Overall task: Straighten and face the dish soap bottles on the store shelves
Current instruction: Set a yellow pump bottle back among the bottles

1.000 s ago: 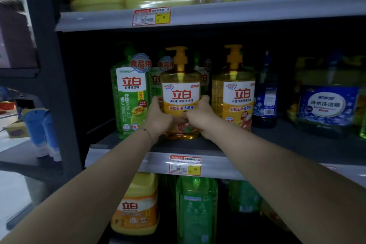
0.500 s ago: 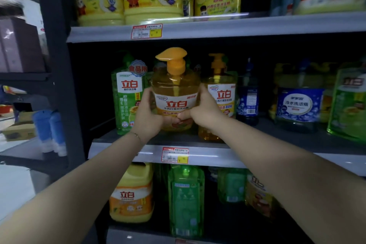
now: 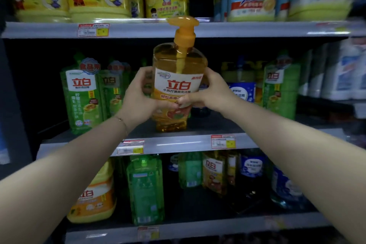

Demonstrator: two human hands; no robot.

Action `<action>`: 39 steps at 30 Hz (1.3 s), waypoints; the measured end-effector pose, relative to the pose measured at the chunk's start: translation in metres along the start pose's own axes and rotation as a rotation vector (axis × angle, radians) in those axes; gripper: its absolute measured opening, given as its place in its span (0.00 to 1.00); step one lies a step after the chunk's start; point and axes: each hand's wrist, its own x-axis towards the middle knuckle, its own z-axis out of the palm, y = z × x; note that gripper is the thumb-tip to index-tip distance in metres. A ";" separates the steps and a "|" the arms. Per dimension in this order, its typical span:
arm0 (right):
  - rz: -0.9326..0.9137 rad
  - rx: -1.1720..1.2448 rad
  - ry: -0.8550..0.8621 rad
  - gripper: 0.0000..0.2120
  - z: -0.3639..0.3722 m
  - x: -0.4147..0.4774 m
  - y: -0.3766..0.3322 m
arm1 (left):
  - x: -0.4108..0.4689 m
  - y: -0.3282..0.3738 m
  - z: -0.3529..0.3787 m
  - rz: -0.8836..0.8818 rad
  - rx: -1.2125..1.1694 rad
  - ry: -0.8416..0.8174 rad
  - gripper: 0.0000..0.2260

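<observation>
- The left hand (image 3: 138, 103) and right hand (image 3: 212, 93) gripped the amber pump bottle (image 3: 176, 85) by its sides, thumbs across the label, over the front of the middle shelf (image 3: 178, 144).
- Nearly full, it looked heavy, stiff and slick, so a grip on the body seemed safer than the pump.

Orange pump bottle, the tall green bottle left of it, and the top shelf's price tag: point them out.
orange pump bottle (image 3: 179, 85), head view, on its white front label.
tall green bottle (image 3: 83, 103), head view, on its front label.
price tag (image 3: 93, 29), head view, middle of the tag.
</observation>
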 end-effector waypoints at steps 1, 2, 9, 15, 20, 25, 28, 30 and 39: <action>0.003 -0.018 0.005 0.33 -0.009 -0.004 0.001 | -0.001 0.004 0.009 -0.001 -0.018 -0.008 0.37; 0.010 -0.032 0.008 0.33 -0.017 -0.009 0.001 | -0.002 0.009 0.018 -0.001 -0.038 -0.016 0.37; 0.047 -0.076 0.040 0.31 -0.068 -0.044 0.017 | -0.013 0.020 0.078 -0.061 -0.193 -0.079 0.38; 0.065 -0.200 0.075 0.31 -0.100 -0.065 0.037 | -0.026 0.021 0.119 -0.106 -0.253 -0.157 0.38; 0.107 -0.232 0.057 0.31 -0.116 -0.083 0.050 | -0.039 0.018 0.143 -0.145 -0.276 -0.222 0.36; 0.150 -0.206 0.020 0.30 -0.117 -0.096 0.068 | -0.052 0.004 0.154 -0.179 -0.276 -0.254 0.41; 0.167 -0.201 0.012 0.30 -0.114 -0.101 0.078 | -0.061 -0.004 0.156 -0.193 -0.282 -0.271 0.41; 0.175 -0.205 0.002 0.29 -0.110 -0.104 0.084 | -0.067 -0.010 0.156 -0.200 -0.286 -0.281 0.40; 0.220 -0.232 -0.060 0.30 -0.079 -0.116 0.119 | -0.098 -0.045 0.149 -0.270 -0.259 -0.313 0.31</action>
